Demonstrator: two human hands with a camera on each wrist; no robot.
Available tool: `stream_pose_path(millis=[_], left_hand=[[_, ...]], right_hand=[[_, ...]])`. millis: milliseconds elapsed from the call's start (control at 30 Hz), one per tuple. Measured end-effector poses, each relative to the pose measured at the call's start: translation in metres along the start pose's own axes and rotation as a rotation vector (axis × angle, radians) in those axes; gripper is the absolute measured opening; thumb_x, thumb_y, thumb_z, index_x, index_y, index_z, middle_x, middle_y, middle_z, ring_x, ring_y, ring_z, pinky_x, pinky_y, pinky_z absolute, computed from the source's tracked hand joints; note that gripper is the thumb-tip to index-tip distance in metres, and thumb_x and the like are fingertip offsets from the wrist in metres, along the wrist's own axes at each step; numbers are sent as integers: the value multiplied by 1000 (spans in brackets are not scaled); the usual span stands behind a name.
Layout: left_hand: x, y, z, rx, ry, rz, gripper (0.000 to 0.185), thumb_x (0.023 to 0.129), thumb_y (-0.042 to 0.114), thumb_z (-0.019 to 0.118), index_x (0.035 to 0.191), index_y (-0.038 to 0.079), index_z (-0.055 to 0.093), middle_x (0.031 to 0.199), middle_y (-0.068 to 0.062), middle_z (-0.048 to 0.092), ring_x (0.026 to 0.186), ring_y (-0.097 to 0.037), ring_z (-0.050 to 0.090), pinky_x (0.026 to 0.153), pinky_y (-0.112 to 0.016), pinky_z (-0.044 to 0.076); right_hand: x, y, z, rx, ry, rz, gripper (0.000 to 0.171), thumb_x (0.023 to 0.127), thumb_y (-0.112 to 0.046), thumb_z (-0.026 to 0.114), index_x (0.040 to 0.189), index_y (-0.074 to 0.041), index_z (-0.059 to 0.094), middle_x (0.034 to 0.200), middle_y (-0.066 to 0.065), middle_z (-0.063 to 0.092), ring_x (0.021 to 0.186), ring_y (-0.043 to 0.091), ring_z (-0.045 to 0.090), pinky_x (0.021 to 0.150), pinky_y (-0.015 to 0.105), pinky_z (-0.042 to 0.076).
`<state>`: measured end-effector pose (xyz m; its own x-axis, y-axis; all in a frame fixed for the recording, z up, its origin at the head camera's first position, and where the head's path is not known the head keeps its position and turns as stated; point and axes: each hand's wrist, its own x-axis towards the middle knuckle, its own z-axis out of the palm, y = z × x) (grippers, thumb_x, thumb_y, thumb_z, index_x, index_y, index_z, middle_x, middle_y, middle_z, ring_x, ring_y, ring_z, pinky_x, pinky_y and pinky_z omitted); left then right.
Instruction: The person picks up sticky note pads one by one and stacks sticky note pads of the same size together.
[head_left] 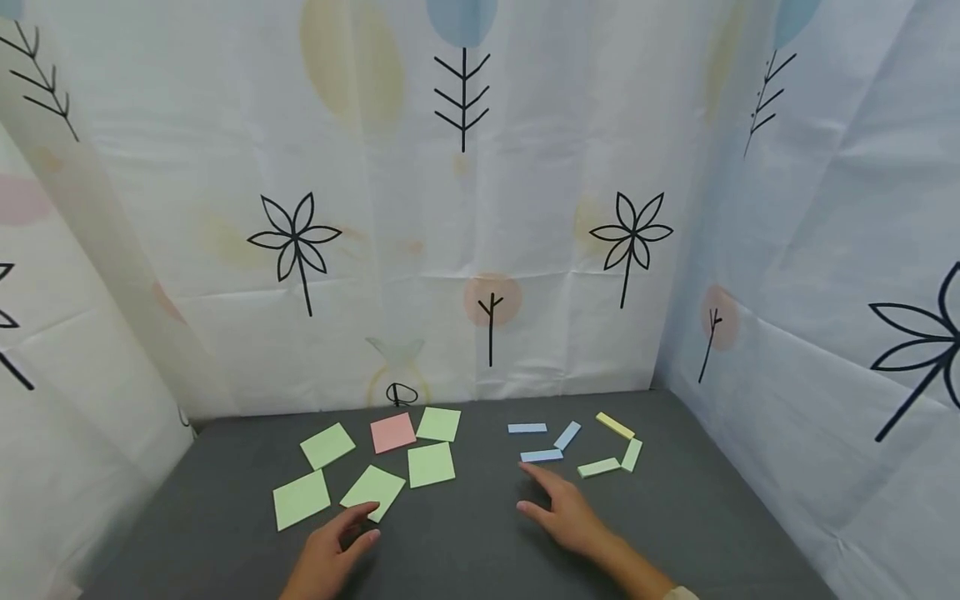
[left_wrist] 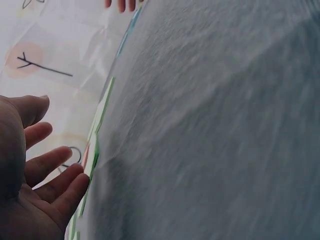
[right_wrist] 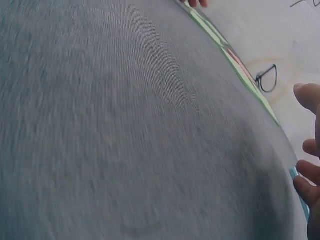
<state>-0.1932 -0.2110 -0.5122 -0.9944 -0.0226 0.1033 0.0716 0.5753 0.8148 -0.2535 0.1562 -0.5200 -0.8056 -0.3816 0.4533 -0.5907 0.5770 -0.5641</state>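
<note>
On the grey table (head_left: 465, 542) lie several square green notes and one pink note (head_left: 392, 432) at the left. My left hand (head_left: 367, 525) hovers low with relaxed fingers, holding nothing, its thumb just by the nearest green note (head_left: 372, 492). At the right lie three blue strips, a yellow strip (head_left: 615, 425) and two green strips. My right hand (head_left: 528, 487) is spread with straight fingers, its index tip just short of the nearest blue strip (head_left: 542, 456). The left wrist view shows my left hand (left_wrist: 50, 175) empty beside the notes' edges (left_wrist: 97, 135). In the right wrist view the fingers (right_wrist: 307, 177) are near a blue strip (right_wrist: 294, 173).
White curtains printed with black plants and pastel spots (head_left: 465, 208) close the table in at the back, left and right. Bare grey cloth stretches between the two groups and along the front edge.
</note>
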Motion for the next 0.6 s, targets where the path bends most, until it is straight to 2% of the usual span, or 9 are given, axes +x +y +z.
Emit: stream_pose_path(millis=[233,467,600], left_hand=[[3,2,18,-20,-19,15,40,87,24,74,124,10,65,122,-12,64,109,-29,63,89,-45,50],[12,10,38,10,-26,88,38,88,24,73,123,14,66,125,-5,63,119,-27,57,96,-46,45],[17,17,46,36,-35,141,41,88,25,73,125,12,64,128,-9,61,122,-33,53,100,-53,40]], right_hand=[[9,-11,15,45,-69,4,55,90,-32,70,135,-4,55,131,10,60,121,29,56,98,49,43],[19,-18,27,43,-146,25,57,90,-34,69,137,-5,53,132,8,59,122,29,53,100,47,41],[25,-19,35,27,-180,29,60,88,-33,72,137,-5,53,133,9,57,123,30,50,101,49,38]])
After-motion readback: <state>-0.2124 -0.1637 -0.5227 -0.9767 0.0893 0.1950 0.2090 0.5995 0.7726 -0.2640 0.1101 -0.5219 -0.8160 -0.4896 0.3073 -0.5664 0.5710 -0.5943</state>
